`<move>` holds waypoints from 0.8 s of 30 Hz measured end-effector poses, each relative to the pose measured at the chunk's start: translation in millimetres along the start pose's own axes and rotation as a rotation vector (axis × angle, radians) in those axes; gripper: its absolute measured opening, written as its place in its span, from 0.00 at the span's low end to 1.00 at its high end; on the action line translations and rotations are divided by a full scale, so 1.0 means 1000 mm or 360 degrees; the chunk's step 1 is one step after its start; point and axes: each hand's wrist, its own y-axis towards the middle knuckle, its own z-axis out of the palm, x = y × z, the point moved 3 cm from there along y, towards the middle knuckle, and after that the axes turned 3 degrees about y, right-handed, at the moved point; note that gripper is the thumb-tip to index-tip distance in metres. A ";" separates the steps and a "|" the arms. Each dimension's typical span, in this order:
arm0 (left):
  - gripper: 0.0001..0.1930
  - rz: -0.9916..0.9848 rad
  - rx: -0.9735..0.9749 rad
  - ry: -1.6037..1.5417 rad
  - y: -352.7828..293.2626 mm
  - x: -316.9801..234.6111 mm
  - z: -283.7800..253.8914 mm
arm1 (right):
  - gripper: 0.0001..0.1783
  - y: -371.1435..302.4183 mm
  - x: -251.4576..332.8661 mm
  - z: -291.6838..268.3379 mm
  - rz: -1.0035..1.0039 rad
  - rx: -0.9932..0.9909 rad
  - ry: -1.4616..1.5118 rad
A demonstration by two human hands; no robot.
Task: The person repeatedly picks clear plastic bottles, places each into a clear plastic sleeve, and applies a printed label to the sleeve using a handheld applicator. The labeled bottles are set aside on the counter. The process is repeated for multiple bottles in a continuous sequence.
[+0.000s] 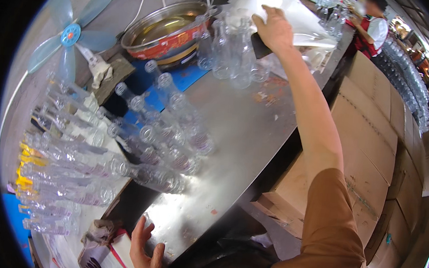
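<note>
At the far side of the metal table, my right hand is over a pile of thin white sheets, thumb and fingers apart. Whether the fingertips press on the top sheet is hard to tell. A dark block-like object shows just under that wrist. Several clear glass bottles stand beside it. Down at the near edge, my left hand is held up with fingers apart and nothing in it. More clear bottles stand in the middle left of the table, beyond that hand.
A wide metal basin of yellowish liquid sits at the back, near a blue-bladed fan. Another group of bottles fills the left side. Stacked cardboard boxes line the right. A person in a red apron works beyond.
</note>
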 end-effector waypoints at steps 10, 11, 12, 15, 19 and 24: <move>0.36 0.0032 -0.0004 -0.0155 -0.029 0.023 -0.014 | 0.20 -0.085 -0.041 -0.043 0.0246 0.0268 -0.0123; 0.36 0.0033 0.0009 -0.0170 -0.031 0.026 -0.016 | 0.20 -0.099 -0.030 -0.056 0.0167 0.0186 -0.0047; 0.36 0.0053 0.0006 -0.0179 -0.033 0.027 -0.018 | 0.20 -0.113 -0.018 -0.071 0.0087 0.0104 0.0026; 0.34 0.0070 -0.0014 -0.0189 -0.041 0.026 -0.025 | 0.20 -0.154 0.068 -0.120 -0.0187 0.0258 0.0197; 0.38 0.0295 -0.0032 -0.0124 -0.051 0.002 -0.032 | 0.24 -0.205 0.196 -0.140 -0.0447 0.1120 0.0795; 0.50 0.0406 0.0125 -0.0368 -0.061 0.063 -0.048 | 0.25 -0.280 0.331 -0.114 -0.0344 0.1519 0.1917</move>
